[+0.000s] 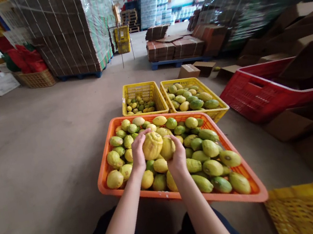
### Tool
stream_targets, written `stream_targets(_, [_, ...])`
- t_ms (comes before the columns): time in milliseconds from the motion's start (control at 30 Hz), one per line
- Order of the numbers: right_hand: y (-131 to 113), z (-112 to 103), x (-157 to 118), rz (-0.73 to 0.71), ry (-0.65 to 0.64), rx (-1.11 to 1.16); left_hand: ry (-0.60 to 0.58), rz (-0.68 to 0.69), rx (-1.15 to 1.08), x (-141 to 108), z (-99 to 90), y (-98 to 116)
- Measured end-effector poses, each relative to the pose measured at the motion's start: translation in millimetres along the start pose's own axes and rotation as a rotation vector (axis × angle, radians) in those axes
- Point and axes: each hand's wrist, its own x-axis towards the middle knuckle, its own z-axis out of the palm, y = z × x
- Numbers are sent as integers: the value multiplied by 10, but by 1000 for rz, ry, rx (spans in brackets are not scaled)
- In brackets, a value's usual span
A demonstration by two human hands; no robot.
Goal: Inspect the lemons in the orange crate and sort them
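Observation:
A wide orange crate (104,174) stands in front of me, spread with many oval green and yellow fruits (213,167). Over its middle, my left hand (139,152) is closed round the side of a ridged yellow fruit (152,145). Beside it, my right hand (178,157) grips a smoother yellow fruit (167,148), thumb on top. The two held fruits are side by side, seeming to touch. My palms and some fingers are hidden behind the fruits. I cannot tell the exact kind of fruit.
Behind the orange crate are a yellow crate (140,86) of smaller fruits and another yellow crate (224,110) of larger ones. A red crate (246,93) and cardboard boxes crowd the right. A yellow crate (300,208) lies near right. Wrapped pallet stacks (63,32) stand further back.

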Motion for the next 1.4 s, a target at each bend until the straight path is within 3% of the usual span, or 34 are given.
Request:
stream_targets(100, [-38,42,-49,8,0,50,13,-74,-78,-6,3,6])
stream_targets(300, [-136,80,-181,-200,-126,36,55,-260,-289,-2,10,85])
stream_targets(467, [-210,84,-252,-240,-212,26,2,-285,-276,-15,5,135])
stream_targets(1067, [-231,60,-257,-222,-232,12,-2,-329,-270,1,1,117])
stream_targets(1167, [-214,83,-215,-135,-205,-7,77,-404,-299,52,-13,82])
stream_targets(1400, [-4,85,-31,185,-151,59,458,-609,-315,176,-136,76])
